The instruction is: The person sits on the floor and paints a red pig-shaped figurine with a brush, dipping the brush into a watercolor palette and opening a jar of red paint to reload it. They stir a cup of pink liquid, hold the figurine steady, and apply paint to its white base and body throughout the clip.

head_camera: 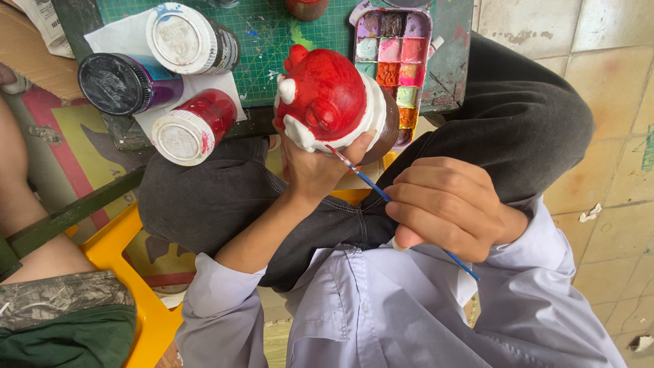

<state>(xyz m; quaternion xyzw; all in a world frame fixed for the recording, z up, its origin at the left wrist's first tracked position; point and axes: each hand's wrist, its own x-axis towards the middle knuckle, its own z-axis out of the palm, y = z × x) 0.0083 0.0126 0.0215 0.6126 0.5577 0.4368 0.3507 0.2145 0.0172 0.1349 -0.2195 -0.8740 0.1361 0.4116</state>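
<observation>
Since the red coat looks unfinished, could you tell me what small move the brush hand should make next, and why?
Probably draw the paintbrush tip, held by the right hand, along the red edge onto the white band of the figurine. The left hand steadies the figurine, the tip already touches that boundary, and the white there is unpainted.

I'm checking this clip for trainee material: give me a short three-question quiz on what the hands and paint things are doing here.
1. True or false: the left hand holds the red and white figurine from below.
2. What does the right hand hold? A) blue-handled brush B) sponge C) jar lid
3. Fill in: the paint palette rests on the green ____.

Key
1. True.
2. A; the brush has its tip at the figurine's white rim.
3. Cutting mat, which also carries three paint jars lying on their sides.
</observation>
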